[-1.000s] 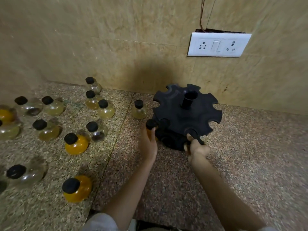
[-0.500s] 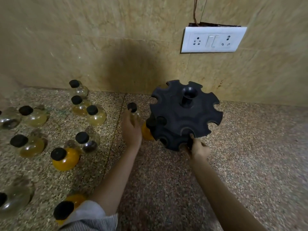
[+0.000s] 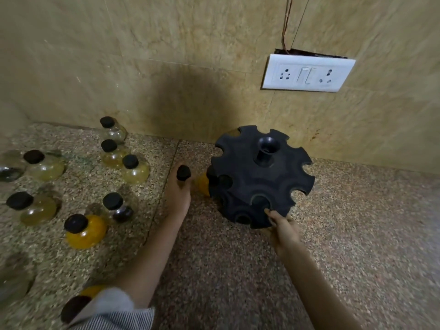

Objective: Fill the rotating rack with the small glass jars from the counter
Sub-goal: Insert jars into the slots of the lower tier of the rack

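Note:
The black rotating rack [image 3: 259, 177] stands on the speckled counter near the wall. An orange-filled jar [image 3: 202, 185] sits in a slot on its left side. My left hand [image 3: 177, 194] is just left of the rack, wrapped around a small glass jar; only that jar's black cap [image 3: 183, 173] shows above my fingers. My right hand [image 3: 283, 228] grips the rack's near lower edge. Several more black-capped jars stand on the counter to the left, among them an orange one [image 3: 85, 231] and a pale yellow one [image 3: 134, 169].
A tiled wall rises right behind the rack, with a white socket plate [image 3: 307, 72] and loose wires above it. Another orange jar [image 3: 78, 306] stands at the near left, partly behind my sleeve. A seam [image 3: 166, 177] runs across the counter.
My left hand let go of the orange jar at the rack's left slot, moved left and closed around the jar beside the rack. My right hand stayed on the rack's edge.

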